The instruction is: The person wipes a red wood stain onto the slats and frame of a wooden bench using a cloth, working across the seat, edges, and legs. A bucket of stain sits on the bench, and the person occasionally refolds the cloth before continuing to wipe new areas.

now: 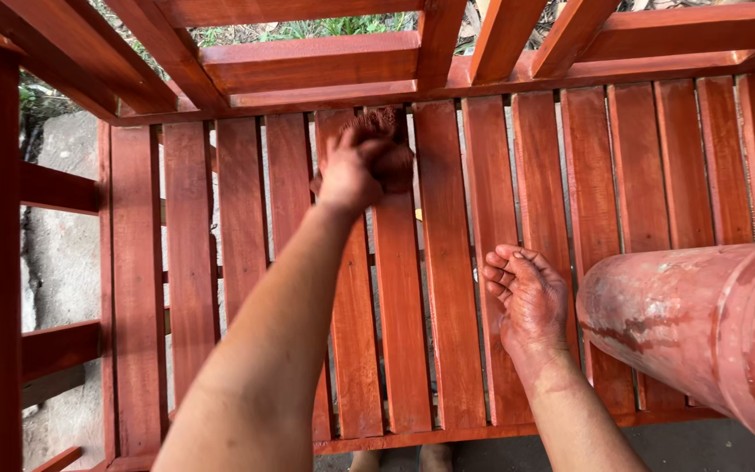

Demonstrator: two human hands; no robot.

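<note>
Red-stained slats (447, 288) lie under left hand (356, 166) and right hand (530, 301).

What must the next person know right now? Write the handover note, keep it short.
Left hand: grip closed on a dark brown wad, pressed to a slat near the back rail; the hand is blurred.
Right hand: open, palm up, stained red, resting on the slats and holding nothing.
Things: the slatted wooden surface lies below both hands; a red-smeared tube lies at the right, close to the right hand.
Done: the slats and the rails in view all show red-brown colour.
Left: no bare wood is visible; evenness cannot be judged from here.
</note>
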